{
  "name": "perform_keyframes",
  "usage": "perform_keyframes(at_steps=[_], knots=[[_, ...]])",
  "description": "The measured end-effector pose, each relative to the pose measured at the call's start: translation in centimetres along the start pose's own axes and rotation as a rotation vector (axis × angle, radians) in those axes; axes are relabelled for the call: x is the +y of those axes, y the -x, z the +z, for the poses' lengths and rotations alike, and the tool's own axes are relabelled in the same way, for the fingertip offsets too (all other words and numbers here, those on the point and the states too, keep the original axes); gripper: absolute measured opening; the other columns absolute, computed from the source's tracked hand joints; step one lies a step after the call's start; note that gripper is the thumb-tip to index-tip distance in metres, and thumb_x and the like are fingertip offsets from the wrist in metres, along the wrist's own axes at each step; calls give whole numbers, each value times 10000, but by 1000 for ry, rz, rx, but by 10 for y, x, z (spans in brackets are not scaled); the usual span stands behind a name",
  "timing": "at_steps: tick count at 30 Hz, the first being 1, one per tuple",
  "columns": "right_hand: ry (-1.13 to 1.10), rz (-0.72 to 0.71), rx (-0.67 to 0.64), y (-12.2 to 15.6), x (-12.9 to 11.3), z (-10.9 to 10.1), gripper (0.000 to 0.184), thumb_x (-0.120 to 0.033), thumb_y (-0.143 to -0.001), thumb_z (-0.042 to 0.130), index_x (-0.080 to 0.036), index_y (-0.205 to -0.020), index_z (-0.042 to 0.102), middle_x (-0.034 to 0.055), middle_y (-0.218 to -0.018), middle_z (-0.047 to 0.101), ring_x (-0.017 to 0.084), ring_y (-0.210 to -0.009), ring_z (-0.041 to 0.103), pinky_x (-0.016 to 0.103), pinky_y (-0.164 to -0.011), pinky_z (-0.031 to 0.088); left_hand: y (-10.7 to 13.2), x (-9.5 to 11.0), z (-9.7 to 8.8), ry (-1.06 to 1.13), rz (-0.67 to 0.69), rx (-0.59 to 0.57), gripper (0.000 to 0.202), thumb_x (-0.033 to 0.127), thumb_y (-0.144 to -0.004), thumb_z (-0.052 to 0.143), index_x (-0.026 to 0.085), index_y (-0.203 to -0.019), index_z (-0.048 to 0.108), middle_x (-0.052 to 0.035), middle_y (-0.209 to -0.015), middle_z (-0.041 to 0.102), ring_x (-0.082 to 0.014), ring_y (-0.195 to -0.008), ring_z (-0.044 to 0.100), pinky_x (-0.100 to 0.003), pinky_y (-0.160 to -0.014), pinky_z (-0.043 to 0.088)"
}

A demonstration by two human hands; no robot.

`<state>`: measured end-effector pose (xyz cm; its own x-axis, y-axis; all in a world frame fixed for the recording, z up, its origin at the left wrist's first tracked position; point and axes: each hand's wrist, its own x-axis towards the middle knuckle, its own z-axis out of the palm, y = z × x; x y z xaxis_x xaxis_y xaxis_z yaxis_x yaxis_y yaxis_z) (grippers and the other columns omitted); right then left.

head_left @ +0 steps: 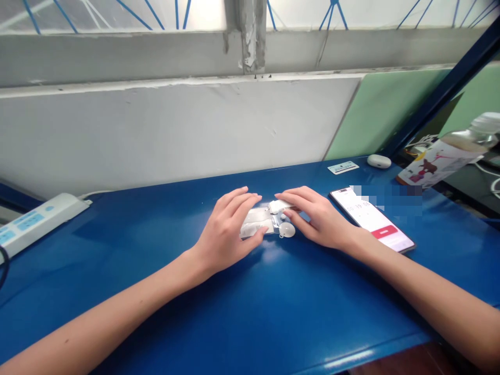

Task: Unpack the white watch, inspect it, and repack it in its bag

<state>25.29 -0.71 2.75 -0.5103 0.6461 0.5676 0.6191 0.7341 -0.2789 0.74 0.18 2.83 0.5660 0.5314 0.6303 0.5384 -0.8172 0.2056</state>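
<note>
My left hand (228, 229) lies on the blue table (273, 312) with its fingers stretched over a small clear plastic packet (257, 221) with white contents. My right hand (316, 216) rests just right of it, fingers extended, its fingertips touching a small white block (278, 206) at the packet's upper right corner. A small white round piece (287, 229) lies on the table between the two hands, below the block.
A phone (375, 221) with a lit screen lies right of my right hand. Behind it are a white card (342, 167), a white oval case (378, 161) and a tilted bottle (449, 151). A white power strip (37, 221) sits at the far left.
</note>
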Motion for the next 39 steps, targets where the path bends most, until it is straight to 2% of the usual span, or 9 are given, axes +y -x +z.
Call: perform_keyframes(at_steps=[5,8,11,13,16,21,26,30,39], knots=[[-96,-35,128,-17,-19,-10,231,-279,-976,536,-185,-1153,652,107,-1054,753,229,-885,689,381,-813,552,1,0,-1,23,-23,-42,289,237,-952,561,152,-1227,593,-134,-1203,689,-301,-1188,608,-469,-1028,475],[-216,80,213,-33,-28,-15,210,-376,-900,657,-214,-1028,696,67,-969,769,220,-837,709,346,-761,552,0,2,-4,152,-91,-65,233,210,-1009,435,164,-1126,632,-107,-1095,722,-257,-1056,667,-411,-929,519],[-387,189,270,-50,-32,-14,219,-444,-829,725,-227,-842,708,28,-803,748,193,-715,677,323,-666,530,-1,9,-8,373,-217,-128,280,271,-1042,383,182,-1057,648,-55,-954,730,-199,-868,695,-343,-820,539],[-521,237,306,-60,-34,-9,267,-465,-786,763,-218,-721,683,7,-679,694,157,-604,607,297,-570,484,-2,16,-10,574,-286,-175,315,310,-1052,372,184,-1084,659,-56,-1040,735,-201,-960,694,-338,-877,529],[-730,314,292,-69,-32,2,343,-490,-780,763,-204,-629,650,-16,-573,606,119,-521,512,264,-482,411,-4,25,-11,845,-430,-233,439,405,-1061,342,168,-980,703,-81,-1077,735,-228,-1062,675,-367,-972,505],[-987,465,172,-70,-22,23,415,-564,-873,635,-190,-712,713,0,-620,623,114,-566,527,255,-538,437,-8,29,-8,1242,-697,-344,472,538,-1009,441,149,-1089,697,-114,-1014,742,-240,-915,708,-388,-867,547],[-1255,574,64,-67,-13,39,454,-601,-889,596,-184,-791,748,31,-781,697,132,-698,615,257,-666,499,-6,24,-2,1497,-861,-428,401,480,-986,525,154,-1111,721,-134,-1072,735,-255,-987,699,-384,-884,537],[-1468,648,-31,-67,-15,43,498,-643,-882,575,-174,-859,740,58,-815,733,173,-765,676,298,-744,545,-4,25,-1,1565,-926,-440,354,451,-956,591,152,-1083,729,-136,-1086,736,-268,-1030,694,-415,-956,509],[-1506,635,-77,-64,-16,41,479,-626,-903,558,-177,-920,724,51,-801,751,168,-712,692,313,-759,567,-3,25,2,1674,-989,-414,300,389,-947,625,130,-1064,717,-135,-1041,743,-252,-985,716,-380,-927,528]])
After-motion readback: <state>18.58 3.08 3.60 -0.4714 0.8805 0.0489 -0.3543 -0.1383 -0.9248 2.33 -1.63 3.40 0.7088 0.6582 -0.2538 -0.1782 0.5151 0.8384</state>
